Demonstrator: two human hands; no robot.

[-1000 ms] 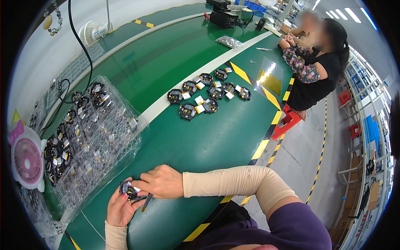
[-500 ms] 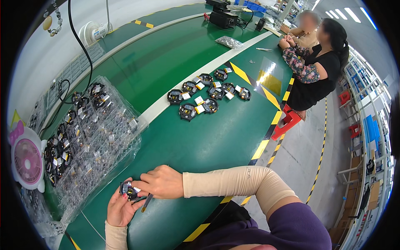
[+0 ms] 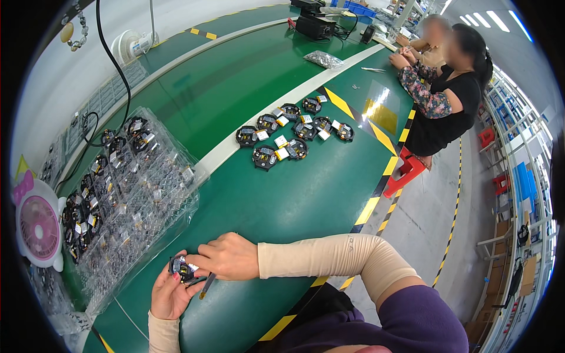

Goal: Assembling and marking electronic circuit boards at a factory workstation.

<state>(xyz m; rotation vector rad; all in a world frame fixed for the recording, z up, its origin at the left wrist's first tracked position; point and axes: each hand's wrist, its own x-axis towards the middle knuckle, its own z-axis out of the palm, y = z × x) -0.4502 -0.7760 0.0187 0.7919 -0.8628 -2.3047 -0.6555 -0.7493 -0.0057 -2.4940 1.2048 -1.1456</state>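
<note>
My left hand point(image 3: 170, 297) is closed round the edge of a black rounded electronic housing point(image 3: 180, 267), with its circuit board facing up. My right hand point(image 3: 232, 257) bends over it from the right, its fingertips at the housing's right side. A slim dark tool point(image 3: 206, 286) is held in my right hand, its brownish end sticking out below the palm; its exact kind does not show. The fingers hide the housing's right part. Farther up the table lie several similar black housings point(image 3: 265, 157), with small silvery-white battery packs point(image 3: 282, 153) beside them.
Clear plastic trays point(image 3: 138, 206) with more black housings stand stacked at the left, beside a pink-and-white fan point(image 3: 40, 220). Beyond the housings lie a transparent sheet point(image 3: 381, 112) and a bag of small parts point(image 3: 323, 59). Two people point(image 3: 450, 88) sit at the far right edge.
My hands, the housing and the tool keep nearly the same place. At the far end, the co-worker's hands have shifted slightly to the left.
</note>
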